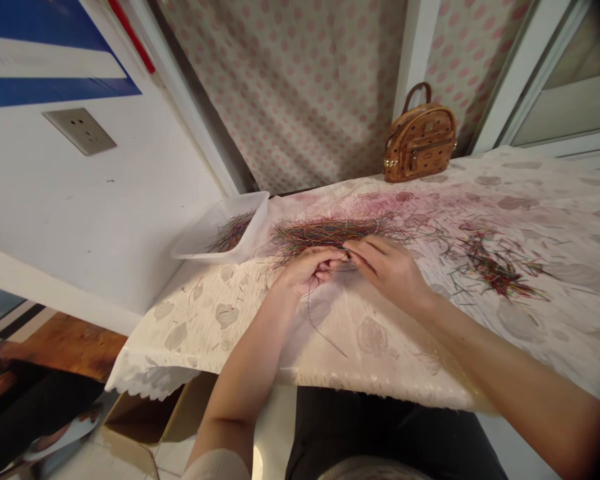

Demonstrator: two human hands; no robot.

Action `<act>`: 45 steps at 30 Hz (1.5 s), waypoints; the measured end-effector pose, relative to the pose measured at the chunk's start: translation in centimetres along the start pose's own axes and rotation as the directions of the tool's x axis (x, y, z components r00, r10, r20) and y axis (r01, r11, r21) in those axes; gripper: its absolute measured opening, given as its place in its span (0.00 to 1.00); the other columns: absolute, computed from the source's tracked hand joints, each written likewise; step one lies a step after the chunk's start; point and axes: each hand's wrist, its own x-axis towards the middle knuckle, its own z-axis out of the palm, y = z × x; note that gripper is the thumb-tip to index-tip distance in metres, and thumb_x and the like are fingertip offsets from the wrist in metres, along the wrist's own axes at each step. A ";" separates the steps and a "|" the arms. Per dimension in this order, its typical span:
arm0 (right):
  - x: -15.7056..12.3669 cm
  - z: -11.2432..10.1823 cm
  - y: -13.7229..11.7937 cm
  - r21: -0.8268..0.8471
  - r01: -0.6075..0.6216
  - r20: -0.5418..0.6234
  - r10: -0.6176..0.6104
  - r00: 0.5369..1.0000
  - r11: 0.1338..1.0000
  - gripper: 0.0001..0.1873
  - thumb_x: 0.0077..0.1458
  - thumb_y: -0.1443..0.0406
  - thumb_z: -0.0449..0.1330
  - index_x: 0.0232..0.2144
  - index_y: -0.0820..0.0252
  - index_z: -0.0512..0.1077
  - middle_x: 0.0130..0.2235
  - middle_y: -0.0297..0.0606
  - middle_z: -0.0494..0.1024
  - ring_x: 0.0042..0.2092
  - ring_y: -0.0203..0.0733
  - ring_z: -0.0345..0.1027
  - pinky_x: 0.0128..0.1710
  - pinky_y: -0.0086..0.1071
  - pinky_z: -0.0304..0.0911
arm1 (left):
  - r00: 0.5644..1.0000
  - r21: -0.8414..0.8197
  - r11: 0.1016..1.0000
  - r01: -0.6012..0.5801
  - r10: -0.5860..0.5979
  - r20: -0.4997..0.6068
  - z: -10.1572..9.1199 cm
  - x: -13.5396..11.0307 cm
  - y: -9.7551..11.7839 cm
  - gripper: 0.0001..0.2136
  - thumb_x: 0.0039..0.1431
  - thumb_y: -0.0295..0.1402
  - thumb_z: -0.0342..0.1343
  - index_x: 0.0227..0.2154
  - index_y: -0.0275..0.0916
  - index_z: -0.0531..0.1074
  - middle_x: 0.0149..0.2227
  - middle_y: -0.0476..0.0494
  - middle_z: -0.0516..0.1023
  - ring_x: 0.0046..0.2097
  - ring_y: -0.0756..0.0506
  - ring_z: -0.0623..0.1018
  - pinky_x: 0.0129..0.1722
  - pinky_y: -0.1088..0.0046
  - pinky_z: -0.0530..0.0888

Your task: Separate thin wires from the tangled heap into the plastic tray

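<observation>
My left hand and my right hand meet at the fingertips over a floral tablecloth. A thin dark wire hangs from my left fingers and curves down across the cloth. My right thumb and forefinger are pinched against my left fingertips, but what they hold is hidden. Just behind both hands lies a tangled heap of thin multicoloured wires. Farther right sits a smaller heap of short coloured wire pieces, with loose strands scattered around it.
A translucent plastic tray holding more coloured wires stands at the cloth's far left, against a white surface. A small tan backpack stands at the back. A wall socket is at upper left.
</observation>
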 end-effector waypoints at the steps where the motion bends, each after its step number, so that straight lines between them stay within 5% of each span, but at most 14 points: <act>1: 0.0 0.0 0.0 0.004 -0.003 0.000 0.003 1.000 1.000 0.13 0.65 0.67 0.51 0.46 0.59 0.73 0.37 0.43 0.78 0.39 0.46 0.72 0.40 0.39 0.67 | 1.000 0.003 1.000 -0.005 0.005 0.006 0.0 0.0 0.0 0.08 0.48 0.29 0.65 0.25 0.32 0.71 0.22 0.55 0.58 0.21 0.60 0.53 0.16 0.84 0.47; 10: 0.0 -0.2 -0.1 0.044 -0.062 0.063 0.060 0.996 0.997 0.12 0.65 0.65 0.50 0.44 0.52 0.73 0.38 0.41 0.78 0.39 0.46 0.72 0.41 0.38 0.66 | 1.000 0.052 0.998 -0.019 0.019 0.004 0.1 -0.1 0.1 0.10 0.46 0.30 0.66 0.24 0.32 0.70 0.22 0.55 0.58 0.21 0.60 0.53 0.17 0.83 0.46; 16: 0.1 -0.1 -0.2 0.276 -0.154 0.061 0.142 0.988 0.949 0.07 0.62 0.68 0.52 0.36 0.56 0.71 0.34 0.38 0.77 0.35 0.41 0.71 0.35 0.35 0.65 | 0.991 0.234 0.965 -0.120 0.129 -0.021 0.2 -0.2 0.0 0.12 0.45 0.34 0.68 0.22 0.32 0.70 0.22 0.54 0.60 0.22 0.58 0.56 0.19 0.80 0.47; 21: 0.4 0.3 0.5 0.517 -0.451 0.258 0.369 0.893 0.728 0.03 0.56 0.66 0.55 0.30 0.57 0.68 0.26 0.32 0.72 0.28 0.36 0.66 0.27 0.30 0.60 | 0.965 0.419 0.886 -0.198 0.250 -0.074 0.0 -0.1 -0.3 0.12 0.47 0.38 0.66 0.25 0.34 0.74 0.25 0.51 0.68 0.25 0.57 0.61 0.22 0.78 0.54; 24: 0.7 0.1 0.9 0.665 -0.559 0.441 0.344 0.829 0.495 0.05 0.56 0.65 0.54 0.29 0.58 0.67 0.21 0.29 0.66 0.23 0.34 0.60 0.22 0.29 0.55 | 0.952 0.471 0.852 -0.227 0.296 -0.078 -0.1 -0.1 -0.3 0.12 0.47 0.40 0.65 0.27 0.34 0.75 0.27 0.50 0.70 0.25 0.57 0.62 0.23 0.78 0.55; 26: 0.8 -0.1 1.0 0.702 -0.580 0.491 0.311 0.814 0.412 0.05 0.56 0.64 0.54 0.30 0.58 0.68 0.21 0.29 0.66 0.22 0.34 0.60 0.22 0.29 0.56 | 0.954 0.459 0.859 -0.227 0.290 -0.071 -0.1 -0.3 -0.2 0.13 0.48 0.40 0.65 0.27 0.34 0.75 0.27 0.49 0.70 0.25 0.57 0.62 0.23 0.78 0.55; 28: 0.7 -0.2 0.9 0.691 -0.554 0.454 0.318 0.832 0.463 0.04 0.57 0.65 0.53 0.33 0.58 0.68 0.24 0.31 0.70 0.24 0.35 0.63 0.24 0.30 0.60 | 0.962 0.420 0.882 -0.213 0.263 -0.066 -0.1 -0.4 0.0 0.13 0.47 0.40 0.66 0.27 0.34 0.75 0.26 0.50 0.70 0.25 0.57 0.61 0.22 0.78 0.53; 34: 0.1 -0.3 0.6 0.416 -0.302 0.238 0.218 0.946 0.858 0.08 0.60 0.66 0.55 0.42 0.55 0.69 0.36 0.37 0.78 0.36 0.40 0.73 0.37 0.35 0.67 | 0.984 0.325 0.933 -0.155 0.176 -0.037 -0.2 -0.7 0.4 0.13 0.46 0.38 0.67 0.25 0.33 0.74 0.23 0.52 0.63 0.23 0.58 0.58 0.21 0.79 0.48; 39: 0.2 -0.6 0.7 0.346 -0.163 0.188 0.102 0.977 0.924 0.07 0.63 0.64 0.53 0.41 0.55 0.70 0.38 0.38 0.78 0.36 0.41 0.72 0.37 0.34 0.66 | 0.983 0.379 0.914 -0.143 0.174 -0.050 -0.3 -0.5 0.2 0.12 0.46 0.38 0.66 0.25 0.34 0.74 0.25 0.51 0.67 0.24 0.58 0.60 0.21 0.79 0.51; 45: 0.3 -0.6 0.6 0.418 -0.232 0.202 0.159 0.966 0.878 0.05 0.62 0.64 0.55 0.38 0.55 0.71 0.35 0.36 0.77 0.35 0.40 0.71 0.36 0.33 0.65 | 0.975 0.441 0.881 -0.175 0.217 -0.046 -0.5 -0.4 0.0 0.11 0.47 0.38 0.64 0.25 0.34 0.75 0.27 0.50 0.70 0.25 0.57 0.62 0.22 0.79 0.54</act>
